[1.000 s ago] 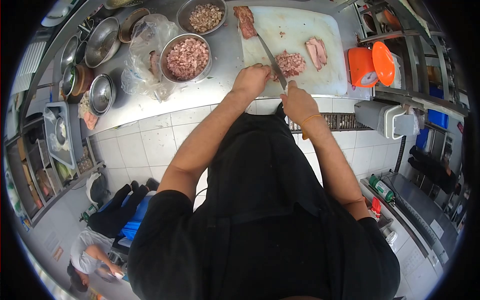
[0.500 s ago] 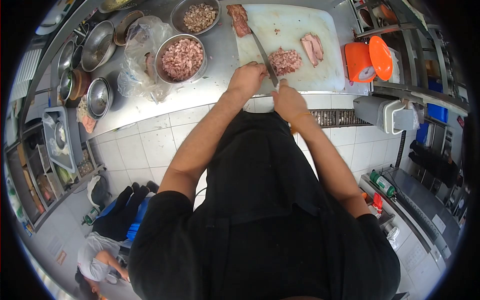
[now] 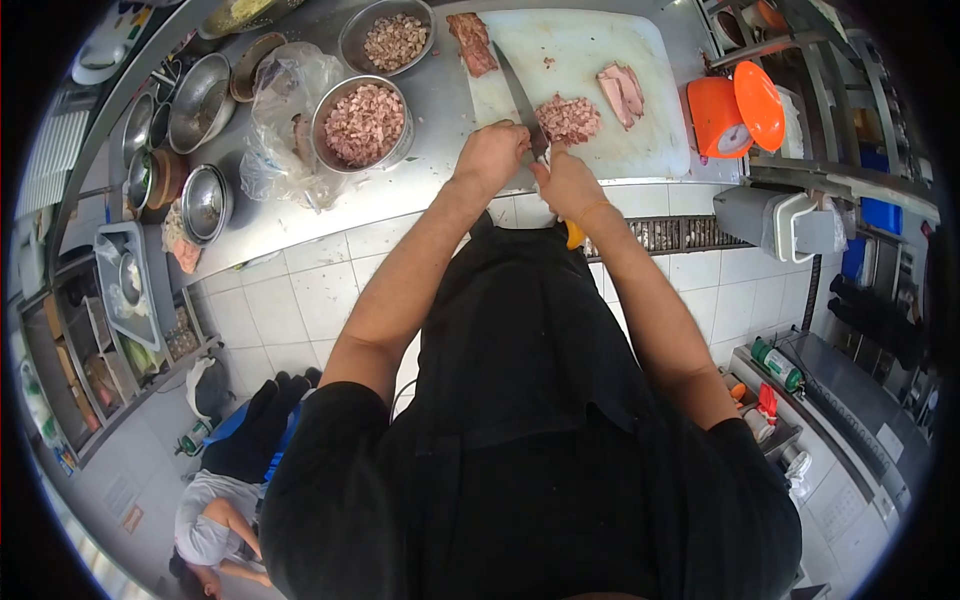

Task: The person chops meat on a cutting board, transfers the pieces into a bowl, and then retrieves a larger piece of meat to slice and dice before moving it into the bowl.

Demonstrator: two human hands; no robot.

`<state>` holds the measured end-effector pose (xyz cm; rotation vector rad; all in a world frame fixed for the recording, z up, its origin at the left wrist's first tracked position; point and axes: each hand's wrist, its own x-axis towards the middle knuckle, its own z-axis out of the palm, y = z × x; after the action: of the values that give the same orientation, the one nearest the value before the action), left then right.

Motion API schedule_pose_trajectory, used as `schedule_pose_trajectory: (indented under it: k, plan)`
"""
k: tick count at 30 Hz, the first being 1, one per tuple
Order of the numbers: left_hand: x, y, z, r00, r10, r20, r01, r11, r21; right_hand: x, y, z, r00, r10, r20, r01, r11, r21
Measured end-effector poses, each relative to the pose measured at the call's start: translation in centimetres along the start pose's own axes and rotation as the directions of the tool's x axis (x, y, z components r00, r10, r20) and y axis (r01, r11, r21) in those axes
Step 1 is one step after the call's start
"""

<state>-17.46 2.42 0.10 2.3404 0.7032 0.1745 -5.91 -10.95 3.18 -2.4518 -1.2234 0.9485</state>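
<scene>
My right hand (image 3: 570, 187) is closed around the handle of a long kitchen knife (image 3: 517, 86), whose blade points away and to the left over the white cutting board (image 3: 600, 35). My left hand (image 3: 493, 152) sits beside the blade at the board's near left edge, fingers curled in; whatever they hold is hidden. Just right of the blade lies a pile of diced meat (image 3: 569, 121), and beyond it are several meat slices (image 3: 621, 94). A browned slab of meat (image 3: 472, 44) rests at the board's far left corner.
Left of the board stand a bowl of diced pink meat (image 3: 364, 124), a bowl of browner pieces (image 3: 394, 42) and a clear plastic bag (image 3: 290, 125). An orange scale (image 3: 716, 118) is at the right. Another person (image 3: 215, 520) is at lower left.
My right hand and the knife have shifted slightly away from me and to the left, closer to my left hand. The view has tilted a little.
</scene>
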Motion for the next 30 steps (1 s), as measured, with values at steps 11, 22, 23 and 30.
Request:
schedule_pose_trajectory:
  k: [11, 22, 23, 30]
  plan:
    - [0.1, 2.9, 3.4, 0.927, 0.064, -0.369, -0.06, 0.998, 0.022, -5.6, 7.7, -5.2, 0.949, 0.108, -0.296, -0.196, 0.937, -0.289]
    - [5.3, 5.9, 7.1, 0.927, 0.083, -0.366, -0.087, 0.996, 0.003, -7.3, 6.5, 1.3, 0.97, 0.075, -0.233, -0.08, 0.997, -0.013]
    - [5.6, 5.9, 7.3, 0.913, 0.088, -0.399, -0.089, 0.996, 0.015, -7.2, 6.4, 2.0, 0.969, 0.057, -0.242, -0.042, 0.997, 0.068]
    - [6.0, 6.1, 7.9, 0.854, 0.095, -0.511, -0.162, 0.983, -0.088, -6.3, 5.2, 2.8, 0.987, 0.152, 0.053, -0.144, 0.691, 0.709]
